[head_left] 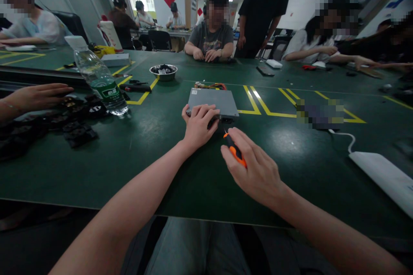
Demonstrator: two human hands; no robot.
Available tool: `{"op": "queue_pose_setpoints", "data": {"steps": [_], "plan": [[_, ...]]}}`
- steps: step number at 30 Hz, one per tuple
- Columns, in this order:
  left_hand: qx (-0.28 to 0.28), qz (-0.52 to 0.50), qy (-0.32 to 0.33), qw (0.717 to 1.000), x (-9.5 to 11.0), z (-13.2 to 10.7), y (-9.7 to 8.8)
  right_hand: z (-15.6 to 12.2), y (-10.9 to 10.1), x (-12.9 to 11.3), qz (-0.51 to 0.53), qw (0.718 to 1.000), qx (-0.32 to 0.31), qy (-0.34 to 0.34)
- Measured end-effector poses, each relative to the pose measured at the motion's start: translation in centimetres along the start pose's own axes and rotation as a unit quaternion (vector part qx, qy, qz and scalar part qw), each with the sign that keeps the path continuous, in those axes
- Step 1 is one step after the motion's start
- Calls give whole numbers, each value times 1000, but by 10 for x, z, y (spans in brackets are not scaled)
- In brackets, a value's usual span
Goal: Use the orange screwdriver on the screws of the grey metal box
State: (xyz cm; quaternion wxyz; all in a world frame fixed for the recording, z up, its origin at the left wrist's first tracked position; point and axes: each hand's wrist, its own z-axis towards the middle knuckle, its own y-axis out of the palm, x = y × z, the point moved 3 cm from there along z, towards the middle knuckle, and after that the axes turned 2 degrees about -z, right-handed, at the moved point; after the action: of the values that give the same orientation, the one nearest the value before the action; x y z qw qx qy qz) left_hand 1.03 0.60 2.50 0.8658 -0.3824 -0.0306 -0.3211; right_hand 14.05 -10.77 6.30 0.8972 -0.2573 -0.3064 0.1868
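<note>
A flat grey metal box with colored wires at its far side, looking like a computer power supply (213, 98), lies on the green table in front of me. My left hand (201, 122) grips its near edge, fingers over the top and thumb at the front side. Just right of it, my right hand (253, 165) is closed around an orange and black screwdriver (235, 150). The thin shaft points up toward the box's near side, apart from it. Part of the handle is hidden by my fingers.
A water bottle (101, 79) stands left, beside black parts (79, 133) and another person's hand (41, 96). Beyond are a black-and-red tool (138, 88) and a metal bowl (163, 73). Right lie a blurred-out device (319, 114), its white cable and a white power bank (383, 176). People sit opposite.
</note>
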Motion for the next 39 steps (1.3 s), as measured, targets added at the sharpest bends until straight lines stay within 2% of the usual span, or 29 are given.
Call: {"op": "queue_pose_setpoints", "data": {"steps": [3,7,12,15,18,21,26,32,36,39], "plan": [[3,1,3,1000,0,0,0,0,1,-5,10,999,11,-36],[5,6,3,1000,0,0,1,0,2,-2,-17,998,51,-18],[9,7,10,1000,1,0,0,-3,7,-3,17,999,26,-28],[9,10,11,1000,1,0,0,-3,8,-4,22,998,40,-50],[11,12,13,1000,1,0,0,-2,8,0,-6,998,59,-24],[9,13,11,1000,0,0,0,-1,8,2,-1,999,50,-4],[8,9,5,1000,0,0,1,-2,8,-2,17,998,39,-38],[7,5,8,1000,1,0,0,-5,9,1,-3,999,47,-11],[14,3,20,1000,2,0,-1,-4,10,-1,22,999,36,-25],[15,2,26,1000,2,1,-1,-2,10,1,12,998,58,-29]]}}
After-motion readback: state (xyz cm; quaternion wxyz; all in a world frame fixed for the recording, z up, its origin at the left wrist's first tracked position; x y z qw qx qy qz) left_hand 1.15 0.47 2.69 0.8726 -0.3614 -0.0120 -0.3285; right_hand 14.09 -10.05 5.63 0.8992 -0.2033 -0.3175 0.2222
